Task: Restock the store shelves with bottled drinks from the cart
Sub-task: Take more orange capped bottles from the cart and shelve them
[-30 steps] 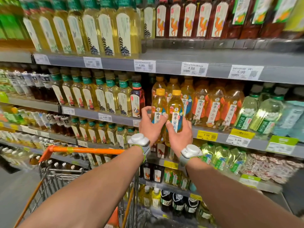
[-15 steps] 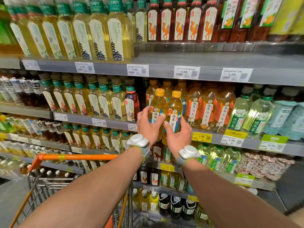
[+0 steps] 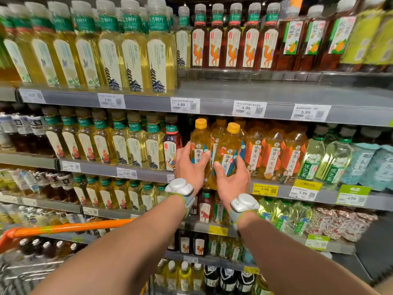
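Bottled drinks with yellow caps are in both hands, in the centre of the frame, at the front of the middle shelf [image 3: 144, 175]. The left hand [image 3: 190, 167] grips the left bottle [image 3: 200, 139]: the thumb lies across the label and the other fingers go round its left side. The right hand [image 3: 231, 179] grips the right bottle [image 3: 228, 145] in the same manner, with the thumb on the label and the fingers curled round the right side. The two bottles are just beside each other. The left one is about upright, and the right one leans a little with its cap toward the right. The hands hide their bottoms, so I cannot tell if they already stand on the shelf. Left of them, on the same shelf, stands a dark red bottle [image 3: 171, 143], and to the right is a row of orange-labelled bottles [image 3: 274, 156]. Below that row, a yellow price tag [image 3: 265, 189] shows 3.99. Each wrist carries a white device, one on the left wrist [image 3: 179, 186] and one on the right wrist [image 3: 244, 202]. In the lower left of the frame there is the cart with its orange handle [image 3: 70, 227]. Several bottles with white caps [image 3: 42, 248] stand inside the cart, but they are blurred.
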